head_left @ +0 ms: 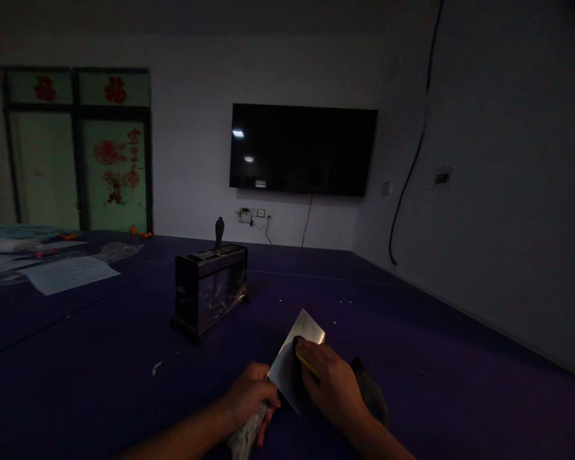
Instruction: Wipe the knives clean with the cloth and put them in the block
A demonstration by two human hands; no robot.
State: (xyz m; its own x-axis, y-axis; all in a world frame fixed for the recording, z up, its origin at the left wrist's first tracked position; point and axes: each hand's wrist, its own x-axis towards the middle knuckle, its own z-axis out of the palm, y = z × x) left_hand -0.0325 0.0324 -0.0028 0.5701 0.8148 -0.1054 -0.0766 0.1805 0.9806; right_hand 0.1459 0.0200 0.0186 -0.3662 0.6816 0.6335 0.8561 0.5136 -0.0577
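My left hand [252, 399] is closed round the pale, mottled grey handle of a cleaver [283, 370] with a broad, shiny metal blade. The blade points forward and away from me, tilted above the purple tabletop. In my right hand [333, 383] is a sponge [307, 365] with a yellow layer and a dark face, pressed against the blade's right side. My fingers hide most of the sponge. Beyond my right wrist lies a dark, rumpled object [372, 393], too dim to name.
A black box-shaped device [211, 284] with an upright dark handle stands ahead, left of the blade. Papers [69, 273] and clear plastic [119, 251] lie at the far left of the purple table [124, 358]. A television [301, 150] hangs on the wall; a black cable [414, 163] dangles at right.
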